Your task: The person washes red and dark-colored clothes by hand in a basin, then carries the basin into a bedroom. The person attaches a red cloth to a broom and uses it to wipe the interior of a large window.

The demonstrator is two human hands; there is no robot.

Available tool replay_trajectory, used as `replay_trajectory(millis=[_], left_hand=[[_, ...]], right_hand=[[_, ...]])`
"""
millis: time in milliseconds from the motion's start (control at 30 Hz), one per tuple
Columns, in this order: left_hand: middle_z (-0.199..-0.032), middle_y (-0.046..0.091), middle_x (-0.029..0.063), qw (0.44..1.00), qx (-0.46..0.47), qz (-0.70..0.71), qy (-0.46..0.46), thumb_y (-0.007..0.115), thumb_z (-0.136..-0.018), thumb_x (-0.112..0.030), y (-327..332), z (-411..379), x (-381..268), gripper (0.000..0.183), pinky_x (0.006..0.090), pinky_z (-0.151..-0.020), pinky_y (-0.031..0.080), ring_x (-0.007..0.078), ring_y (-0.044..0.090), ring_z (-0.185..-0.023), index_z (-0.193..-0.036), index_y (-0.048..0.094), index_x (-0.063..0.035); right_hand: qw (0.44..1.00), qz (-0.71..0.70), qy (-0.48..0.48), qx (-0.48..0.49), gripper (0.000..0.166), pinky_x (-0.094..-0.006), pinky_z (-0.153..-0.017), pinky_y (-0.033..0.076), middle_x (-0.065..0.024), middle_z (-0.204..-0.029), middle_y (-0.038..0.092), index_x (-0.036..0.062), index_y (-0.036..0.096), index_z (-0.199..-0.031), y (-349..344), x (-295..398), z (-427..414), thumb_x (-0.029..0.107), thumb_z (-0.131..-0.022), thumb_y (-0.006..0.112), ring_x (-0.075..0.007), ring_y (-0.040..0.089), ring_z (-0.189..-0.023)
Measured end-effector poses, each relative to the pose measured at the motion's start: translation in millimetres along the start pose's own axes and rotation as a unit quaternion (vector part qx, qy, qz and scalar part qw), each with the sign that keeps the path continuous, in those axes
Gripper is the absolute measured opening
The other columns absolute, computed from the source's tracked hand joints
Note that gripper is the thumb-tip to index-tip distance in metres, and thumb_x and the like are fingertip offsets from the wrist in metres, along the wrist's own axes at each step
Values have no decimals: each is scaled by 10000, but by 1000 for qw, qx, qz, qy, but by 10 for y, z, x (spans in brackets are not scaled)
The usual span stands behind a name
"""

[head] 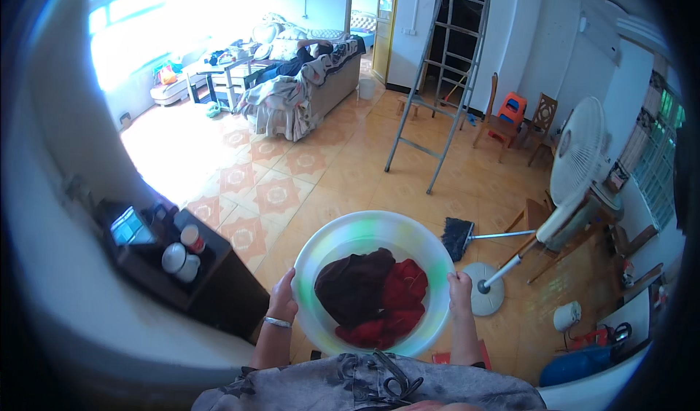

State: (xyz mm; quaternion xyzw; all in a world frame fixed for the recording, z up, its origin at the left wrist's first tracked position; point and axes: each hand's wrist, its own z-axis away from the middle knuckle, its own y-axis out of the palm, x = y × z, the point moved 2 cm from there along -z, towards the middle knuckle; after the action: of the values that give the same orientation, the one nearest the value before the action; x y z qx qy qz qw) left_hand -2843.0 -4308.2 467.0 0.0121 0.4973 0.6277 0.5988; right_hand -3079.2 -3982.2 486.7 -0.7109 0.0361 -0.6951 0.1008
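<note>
A round plastic basin, pale with green and yellow patches, is held level in front of my body. Gripping its left rim is my left hand, with a silver bangle on the wrist. My right hand grips the opposite rim. Inside lie a dark brown cloth and a red cloth, bunched together; they look like garments. The fingers under the rim are hidden.
A dark cabinet bearing cups stands at left. To the right are a standing fan and a broom or mop head on the tiles. A metal stepladder stands ahead; a person reclines on a sofa.
</note>
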Motion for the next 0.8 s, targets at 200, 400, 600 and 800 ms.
replay_trajectory(millis=[200, 400, 600, 800], left_hand=[[-895, 585, 109, 964, 175, -153, 126, 535, -832, -212, 843, -1702, -493, 289, 321, -657, 487, 210, 577, -769, -987, 536, 32], [-902, 585, 120, 999, 45, -15, -21, 528, -833, -223, 1738, -3193, -947, 312, 332, -653, 494, 228, 581, -776, -985, 529, 49], [-900, 583, 120, 997, 67, 2, -36, 530, -833, -223, 2571, -5033, -1332, 317, 330, -660, 490, 231, 580, -783, -993, 528, 51], [-919, 589, 120, 993, 89, -82, -1, 546, -824, -251, 3642, -6850, -1580, 348, 312, -694, 479, 211, 580, -800, -1014, 537, 41]], right_hand=[[1000, -5, -6, -14, 157, -271, -510, 373, -34, -622, 524, -50, 556, -713, 898, -23, -1571, 105, -731, 548, -90, 450, -569], [999, -20, 22, -25, 161, -281, -545, 401, -52, -648, 539, -69, 556, -766, 1905, 97, -3164, 90, -750, 540, -110, 480, -593], [1000, -10, 10, 5, 135, -275, -534, 379, -44, -642, 516, -53, 547, -750, 2883, 225, -4845, 81, -751, 534, -101, 449, -583], [998, -22, 34, -44, 139, -282, -511, 355, -29, -627, 480, -36, 502, -701, 3601, 418, -6433, 89, -757, 525, -90, 419, -572]])
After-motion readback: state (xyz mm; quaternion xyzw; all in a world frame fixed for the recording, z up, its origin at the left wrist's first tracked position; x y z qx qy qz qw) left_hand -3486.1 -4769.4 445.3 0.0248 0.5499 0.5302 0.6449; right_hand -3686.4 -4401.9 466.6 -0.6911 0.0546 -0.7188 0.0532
